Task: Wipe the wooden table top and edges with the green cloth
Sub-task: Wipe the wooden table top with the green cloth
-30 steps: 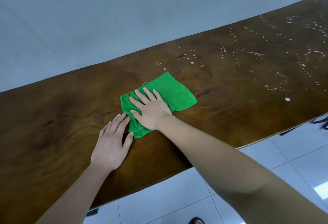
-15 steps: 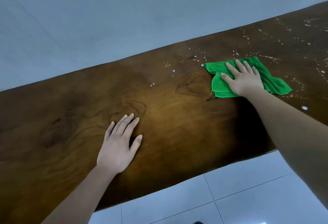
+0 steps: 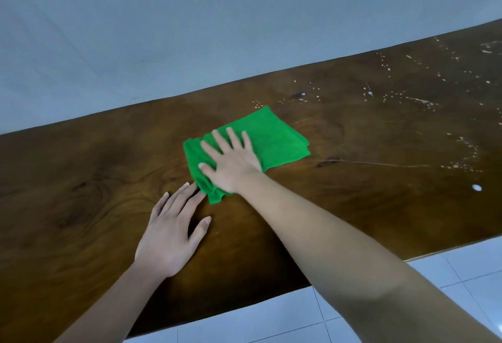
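Note:
A folded green cloth [image 3: 274, 136] lies on the dark wooden table top [image 3: 81, 179] near its middle. My right hand [image 3: 233, 160] presses flat on the cloth's near left part with fingers spread. My left hand [image 3: 173, 228] rests flat on the bare wood just left of and nearer than the cloth, its fingertips almost touching the cloth's lower corner. White specks and droplets [image 3: 407, 100] are scattered over the right part of the table top.
A pale wall [image 3: 190, 30] runs right behind the table's far edge. White floor tiles [image 3: 271, 321] show below the near edge. A single larger white drop [image 3: 476, 187] sits near the right front of the table.
My right hand has swept the cloth back left from the speckled right area to beside my left hand. The left hand has stayed flat on the wood.

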